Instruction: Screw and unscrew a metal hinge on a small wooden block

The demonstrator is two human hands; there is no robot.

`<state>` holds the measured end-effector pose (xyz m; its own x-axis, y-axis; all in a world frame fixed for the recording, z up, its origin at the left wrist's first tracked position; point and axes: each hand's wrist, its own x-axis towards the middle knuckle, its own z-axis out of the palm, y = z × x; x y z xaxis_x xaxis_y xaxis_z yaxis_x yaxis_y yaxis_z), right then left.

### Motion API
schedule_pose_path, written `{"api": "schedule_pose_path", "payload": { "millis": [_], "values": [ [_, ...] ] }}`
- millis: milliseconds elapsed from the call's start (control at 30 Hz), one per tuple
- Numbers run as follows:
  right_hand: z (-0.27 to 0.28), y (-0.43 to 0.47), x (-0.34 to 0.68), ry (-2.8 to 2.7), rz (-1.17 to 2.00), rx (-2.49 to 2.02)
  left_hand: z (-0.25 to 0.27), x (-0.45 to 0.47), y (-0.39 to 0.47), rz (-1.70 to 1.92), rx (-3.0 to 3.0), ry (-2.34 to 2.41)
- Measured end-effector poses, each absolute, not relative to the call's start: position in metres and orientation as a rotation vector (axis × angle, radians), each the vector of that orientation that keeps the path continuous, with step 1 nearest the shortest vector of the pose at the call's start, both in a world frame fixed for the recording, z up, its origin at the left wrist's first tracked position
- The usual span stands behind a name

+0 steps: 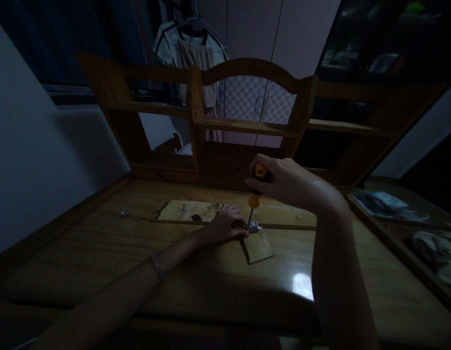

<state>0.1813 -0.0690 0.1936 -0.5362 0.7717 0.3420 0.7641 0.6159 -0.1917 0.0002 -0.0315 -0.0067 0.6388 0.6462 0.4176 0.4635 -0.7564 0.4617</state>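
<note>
Head view: a screwdriver (pixel 254 201) is clasped by the right hand's (pixel 278 176) curled fingers, its shaft beside the left hand's (pixel 226 225) bunched fingertips; whether anything is pinched there cannot be told.

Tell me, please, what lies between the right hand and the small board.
The head view shows the screwdriver and a metal fitting between them, with the left hand alongside.

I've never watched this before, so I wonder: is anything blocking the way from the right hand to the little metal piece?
Nothing visible blocks it: the right hand holds a screwdriver slanting down toward the metal piece on the small board. The left hand is close beside the tip; I can't tell whether the tip touches.
</note>
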Motion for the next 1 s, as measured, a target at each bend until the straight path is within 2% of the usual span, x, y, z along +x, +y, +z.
{"api": "schedule_pose_path", "payload": {
  "millis": [267, 467, 600, 733, 933, 1000],
  "values": [
    [0.194, -0.068, 0.184, -2.460, 0.062, -1.232, 0.005, 0.000, -0.042, 0.914, 2.592, 0.899],
    [0.194, -0.067, 0.185, -2.471, 0.046, -1.242, 0.006, -0.007, -0.044, 1.177, 2.428, 0.882],
    [0.193, -0.067, 0.185, -2.460, 0.032, -1.233, 0.005, -0.008, -0.044, 1.196, 2.407, 0.834],
    [0.194, -0.068, 0.185, -2.459, 0.049, -1.242, 0.007, -0.007, -0.045, 1.150, 2.418, 0.838],
    [0.194, -0.067, 0.184, -2.457, 0.050, -1.253, 0.010, -0.004, -0.047, 0.835, 2.580, 0.736],
    [0.193, -0.067, 0.184, -2.459, 0.047, -1.250, 0.008, -0.005, -0.047, 0.852, 2.600, 0.686]
  ]
}}
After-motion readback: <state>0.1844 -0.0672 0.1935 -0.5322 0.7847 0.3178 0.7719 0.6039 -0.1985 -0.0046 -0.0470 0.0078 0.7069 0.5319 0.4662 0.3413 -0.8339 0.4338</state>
